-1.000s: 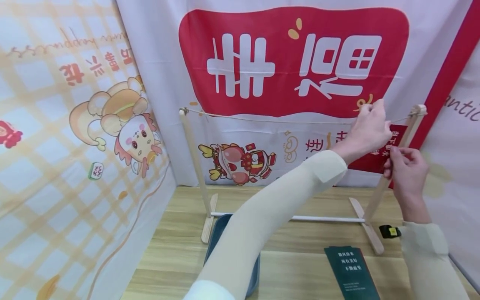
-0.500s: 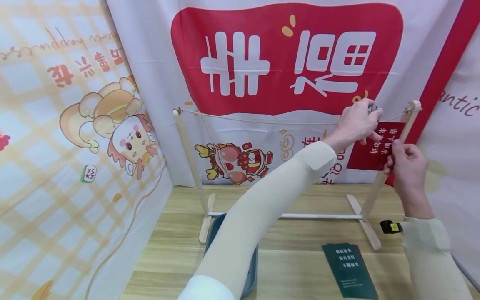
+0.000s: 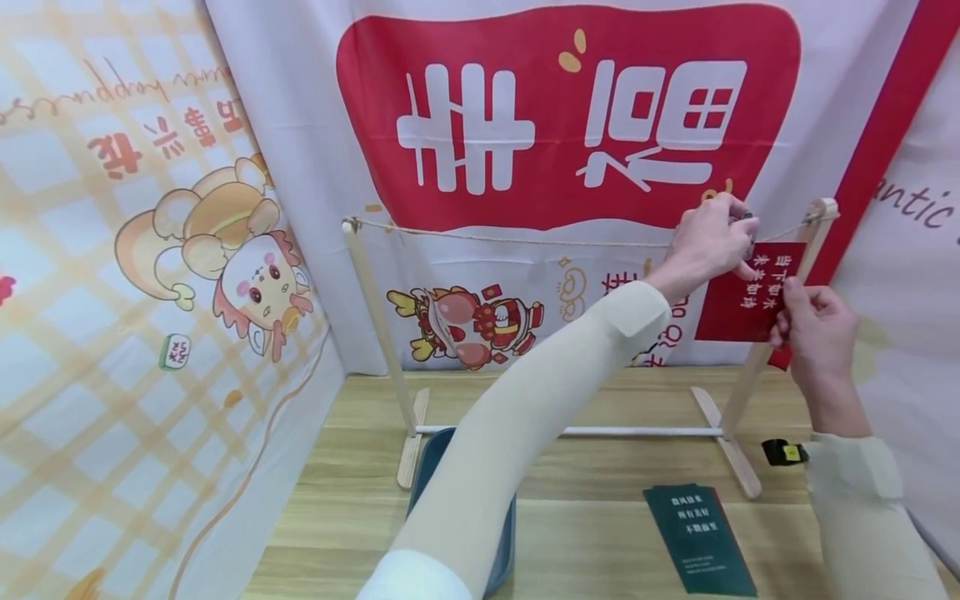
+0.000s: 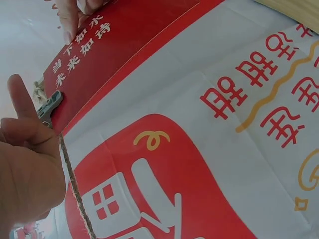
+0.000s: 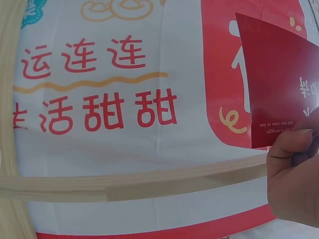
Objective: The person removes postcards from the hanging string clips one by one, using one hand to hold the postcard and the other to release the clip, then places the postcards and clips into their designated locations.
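A red card (image 3: 723,312) with white characters hangs at the twine (image 3: 480,237) beside the right post (image 3: 802,250) of a wooden stand. At its upper edge my left hand (image 3: 705,242) pinches a grey clip (image 4: 51,104) between thumb and fingers, one finger sticking out straight. In the left wrist view the clip's end overlaps the card's corner near the twine. My right hand (image 3: 821,337) pinches the card's lower right edge between thumb and curled fingers, as the right wrist view also shows. The fingers hide part of the clip.
On the wooden table lie dark green cards (image 3: 697,533) at the front right. A blue tray (image 3: 506,533) stands partly under my left forearm. The stand's white crossbar (image 3: 637,432) runs low above the table, before a printed cloth backdrop (image 3: 360,167).
My left hand has shifted slightly left and down, uncovering more of the card's characters, and the clip now shows in it. The right hand keeps its grip on the card.
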### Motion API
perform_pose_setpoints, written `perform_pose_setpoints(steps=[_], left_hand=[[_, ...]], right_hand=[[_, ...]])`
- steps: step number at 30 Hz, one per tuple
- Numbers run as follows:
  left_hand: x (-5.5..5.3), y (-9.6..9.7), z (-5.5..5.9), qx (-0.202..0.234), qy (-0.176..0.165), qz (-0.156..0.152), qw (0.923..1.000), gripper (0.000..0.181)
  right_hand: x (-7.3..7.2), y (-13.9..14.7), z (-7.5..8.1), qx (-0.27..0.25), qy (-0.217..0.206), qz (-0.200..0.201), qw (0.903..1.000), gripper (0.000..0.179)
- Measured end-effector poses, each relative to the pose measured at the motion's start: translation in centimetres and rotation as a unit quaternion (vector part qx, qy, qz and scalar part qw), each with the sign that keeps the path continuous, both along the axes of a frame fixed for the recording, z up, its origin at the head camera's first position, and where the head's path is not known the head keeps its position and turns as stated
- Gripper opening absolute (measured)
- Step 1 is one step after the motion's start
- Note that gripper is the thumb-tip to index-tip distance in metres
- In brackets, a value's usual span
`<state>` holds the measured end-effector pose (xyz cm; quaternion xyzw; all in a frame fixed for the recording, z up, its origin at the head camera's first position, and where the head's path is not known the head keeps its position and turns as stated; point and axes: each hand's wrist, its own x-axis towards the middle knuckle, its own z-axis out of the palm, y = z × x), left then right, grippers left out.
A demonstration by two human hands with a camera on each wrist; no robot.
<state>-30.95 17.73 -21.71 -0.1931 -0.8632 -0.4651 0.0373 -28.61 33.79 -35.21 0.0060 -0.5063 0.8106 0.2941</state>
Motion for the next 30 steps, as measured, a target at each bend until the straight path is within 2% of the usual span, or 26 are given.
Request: perform_pose_setpoints(steps=[5, 9, 17, 24, 30], left_hand=[[-0.2, -0.3, -0.3, 0.014, 0.020, 0.002, 0.9997, 0.013], [-0.1, -0.5, -0.3, 0.023, 0.038, -0.014, 0.9989, 0.010], [-0.1, -1.1, 0.6, 0.057, 0.069, -0.023, 0.9957, 0.011], [0.1, -1.5, 1.5, 0.079, 0.069, -0.032, 0.9940, 0.014], [0.3, -1.3, 1.7, 0.087, 0.062, -0.043, 0.9934, 0.015]], right_hand=[[0.2, 0.1, 0.1, 0.010, -0.007, -0.001, 0.9999, 0.024], [0.5, 0.1, 0.2, 0.012, -0.006, 0.003, 0.9999, 0.024], [0.9, 0.0, 0.2, 0.014, 0.002, 0.013, 0.9998, 0.021], [0.9, -0.1, 0.2, 0.029, 0.017, 0.012, 0.9994, 0.020], [1.2, 0.1, 0.0, 0.050, -0.003, 0.019, 0.9985, 0.023]])
